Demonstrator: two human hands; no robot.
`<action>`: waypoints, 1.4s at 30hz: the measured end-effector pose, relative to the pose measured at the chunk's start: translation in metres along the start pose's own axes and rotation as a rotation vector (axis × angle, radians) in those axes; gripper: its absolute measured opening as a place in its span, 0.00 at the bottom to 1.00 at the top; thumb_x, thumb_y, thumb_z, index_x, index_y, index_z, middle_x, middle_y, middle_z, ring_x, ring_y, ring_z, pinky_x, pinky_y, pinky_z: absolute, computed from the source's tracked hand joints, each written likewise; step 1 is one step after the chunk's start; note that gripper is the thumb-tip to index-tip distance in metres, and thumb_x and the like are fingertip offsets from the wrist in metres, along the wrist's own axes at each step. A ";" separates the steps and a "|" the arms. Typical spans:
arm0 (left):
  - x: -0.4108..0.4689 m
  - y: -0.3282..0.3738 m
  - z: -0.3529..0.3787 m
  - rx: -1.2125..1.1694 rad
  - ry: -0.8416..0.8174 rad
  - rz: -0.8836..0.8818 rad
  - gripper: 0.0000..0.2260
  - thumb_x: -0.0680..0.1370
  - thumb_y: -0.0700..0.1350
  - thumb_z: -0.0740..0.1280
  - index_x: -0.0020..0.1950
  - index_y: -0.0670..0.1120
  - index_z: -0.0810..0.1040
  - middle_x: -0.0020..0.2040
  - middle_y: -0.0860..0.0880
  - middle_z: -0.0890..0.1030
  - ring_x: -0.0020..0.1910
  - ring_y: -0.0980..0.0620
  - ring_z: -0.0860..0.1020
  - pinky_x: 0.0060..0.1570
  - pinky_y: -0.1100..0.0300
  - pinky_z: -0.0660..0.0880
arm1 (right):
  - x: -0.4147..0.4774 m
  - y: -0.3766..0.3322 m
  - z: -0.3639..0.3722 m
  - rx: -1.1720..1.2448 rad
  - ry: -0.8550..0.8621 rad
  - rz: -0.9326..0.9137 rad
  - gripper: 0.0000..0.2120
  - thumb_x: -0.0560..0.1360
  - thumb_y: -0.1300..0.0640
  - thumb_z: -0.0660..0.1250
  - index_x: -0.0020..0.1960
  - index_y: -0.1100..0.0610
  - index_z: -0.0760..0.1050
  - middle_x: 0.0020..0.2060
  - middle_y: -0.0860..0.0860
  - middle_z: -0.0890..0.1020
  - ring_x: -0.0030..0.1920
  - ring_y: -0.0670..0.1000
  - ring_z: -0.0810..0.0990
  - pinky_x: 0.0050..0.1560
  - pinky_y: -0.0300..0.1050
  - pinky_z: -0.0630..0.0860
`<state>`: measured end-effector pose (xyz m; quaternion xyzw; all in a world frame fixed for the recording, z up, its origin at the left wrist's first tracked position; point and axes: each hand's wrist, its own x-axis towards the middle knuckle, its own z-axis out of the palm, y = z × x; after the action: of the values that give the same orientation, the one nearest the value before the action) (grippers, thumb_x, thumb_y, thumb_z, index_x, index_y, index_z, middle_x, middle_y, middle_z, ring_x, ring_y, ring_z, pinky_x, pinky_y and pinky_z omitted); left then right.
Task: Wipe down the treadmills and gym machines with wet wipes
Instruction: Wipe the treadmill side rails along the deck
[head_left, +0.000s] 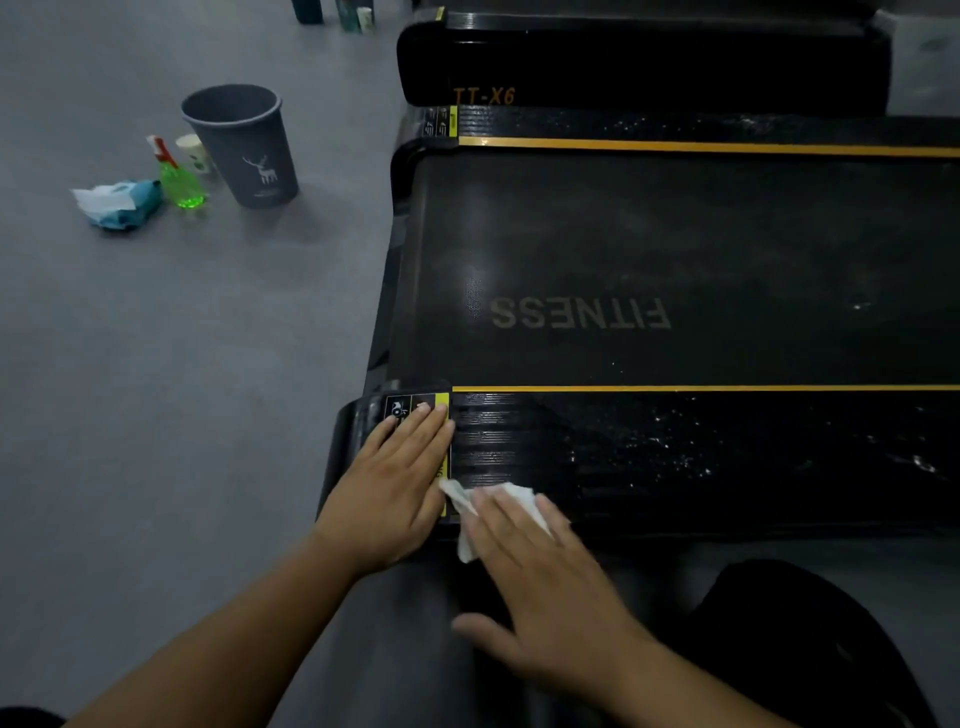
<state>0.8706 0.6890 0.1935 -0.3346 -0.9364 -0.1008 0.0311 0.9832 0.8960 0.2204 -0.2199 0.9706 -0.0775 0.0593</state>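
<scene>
A black treadmill (675, 270) with yellow stripes and the word FITNESS on its belt fills the right half of the view. My right hand (545, 582) presses a white wet wipe (511, 499) flat onto the near side rail, fingers straight. My left hand (395, 488) rests flat on the rail's rear end cap, over the yellow warning label, just left of the wipe. The rail to the right of the wipe shows wet specks.
On the grey floor at the upper left stand a grey bin with a deer print (244, 145), a green spray bottle (179, 179), a paper cup (195, 153) and a blue pack of wipes (119, 202). A second treadmill (649, 57) lies beyond. My dark knee (810, 639) is at the lower right.
</scene>
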 end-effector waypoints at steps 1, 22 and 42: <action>0.000 0.001 -0.001 0.012 -0.002 -0.008 0.27 0.83 0.53 0.51 0.80 0.43 0.66 0.80 0.45 0.63 0.81 0.47 0.59 0.76 0.47 0.53 | -0.006 0.012 0.001 -0.044 0.019 0.006 0.41 0.78 0.28 0.51 0.79 0.57 0.64 0.78 0.52 0.65 0.79 0.51 0.59 0.74 0.58 0.55; 0.008 0.015 -0.001 -0.038 -0.033 -0.052 0.29 0.82 0.56 0.49 0.81 0.46 0.63 0.82 0.49 0.59 0.82 0.51 0.55 0.78 0.46 0.52 | 0.010 0.001 -0.005 -0.025 0.102 0.281 0.32 0.78 0.35 0.55 0.72 0.55 0.74 0.72 0.55 0.74 0.72 0.55 0.73 0.70 0.57 0.60; 0.009 0.015 -0.001 -0.019 -0.057 -0.054 0.28 0.83 0.55 0.50 0.81 0.46 0.63 0.82 0.49 0.60 0.81 0.51 0.57 0.77 0.46 0.54 | 0.025 0.025 -0.012 -0.002 0.082 0.316 0.39 0.78 0.31 0.48 0.78 0.56 0.66 0.78 0.52 0.66 0.78 0.50 0.62 0.77 0.57 0.52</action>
<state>0.8733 0.7052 0.1982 -0.3125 -0.9446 -0.1008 -0.0013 0.9482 0.9087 0.2260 -0.0614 0.9948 -0.0753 0.0308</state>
